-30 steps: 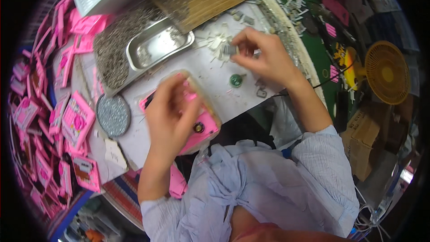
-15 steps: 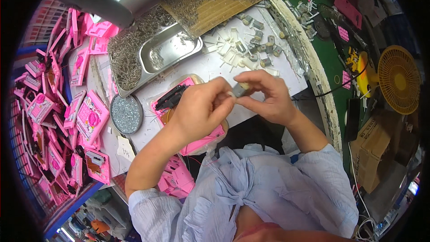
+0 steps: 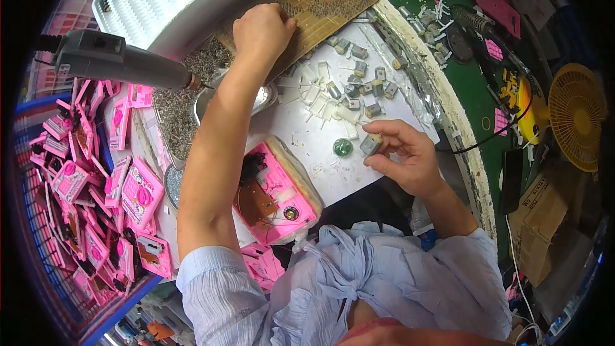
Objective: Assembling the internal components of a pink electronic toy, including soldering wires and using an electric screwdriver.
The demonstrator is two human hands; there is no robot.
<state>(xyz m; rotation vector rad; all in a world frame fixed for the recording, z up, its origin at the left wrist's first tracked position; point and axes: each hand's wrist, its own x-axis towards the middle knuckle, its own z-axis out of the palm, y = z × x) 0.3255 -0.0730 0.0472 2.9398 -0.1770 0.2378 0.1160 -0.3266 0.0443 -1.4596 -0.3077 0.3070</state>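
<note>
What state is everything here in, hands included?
Brown board: scattered with small metal pieces.
Left hand: curled over the board; anything held is hidden.
Right hand: pinching a small grey motor.
Pink casing: open, insides showing.
Power screwdriver: unheld; running or not, can't tell.
Blue basket: heaped with pink cases.
Yellow fan: spinning or still, can't tell.

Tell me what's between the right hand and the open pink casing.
Head view: a small round green object on the white worktop, nearer the right hand.
</note>
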